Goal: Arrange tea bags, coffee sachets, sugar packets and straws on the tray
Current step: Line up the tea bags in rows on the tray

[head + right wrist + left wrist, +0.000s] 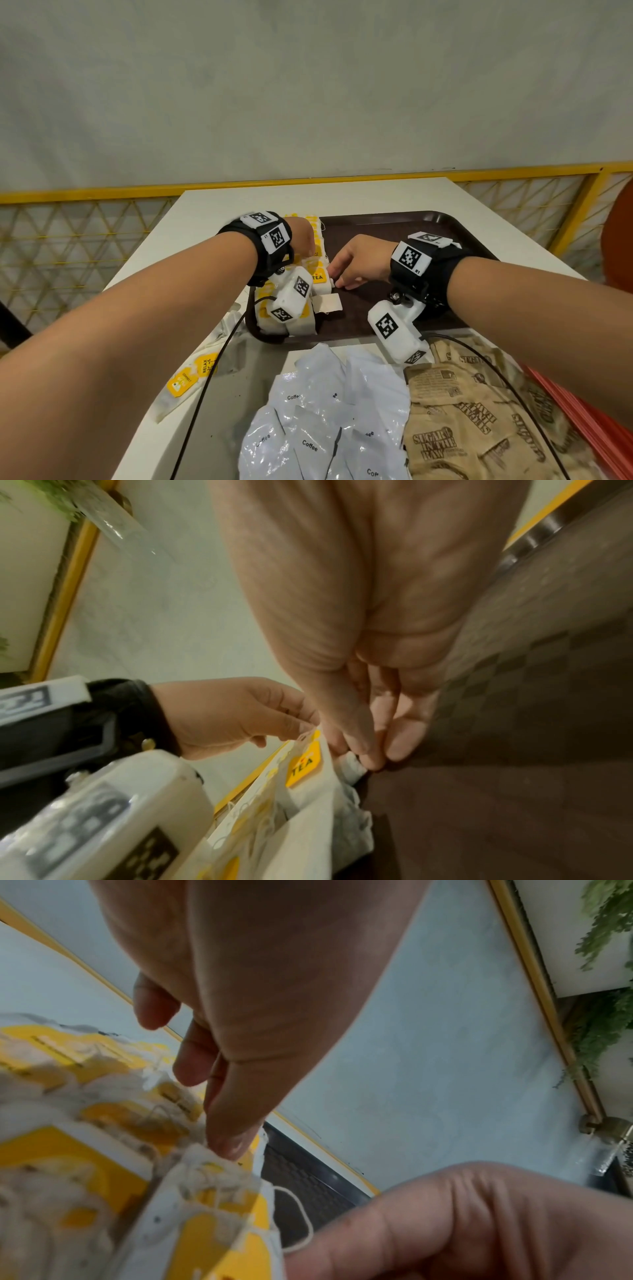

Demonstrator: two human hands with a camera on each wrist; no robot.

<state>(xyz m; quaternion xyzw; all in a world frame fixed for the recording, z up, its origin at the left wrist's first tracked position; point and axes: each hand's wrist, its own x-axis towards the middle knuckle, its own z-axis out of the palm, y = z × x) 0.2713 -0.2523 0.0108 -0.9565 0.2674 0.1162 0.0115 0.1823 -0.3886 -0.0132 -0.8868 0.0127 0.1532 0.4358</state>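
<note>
White desk (342, 197) against a plain wall, yellow mesh railing (85, 219) behind it. Going left to right: a few loose tea bags (191, 377) sit off the tray, then a row of them lines the brown tray (394, 222) along its left edge. Left hand (303, 236) has its fingers (226, 1139) pinching a tea bag in the row; right hand (359, 262) fingers (371, 758) are together, pinching the bag's edge too. Coffee sachets (315, 428) and sugar packets (462, 421) wait nearby. Risk, I'd guess: strings snagging and dragging neighbours out of line.
</note>
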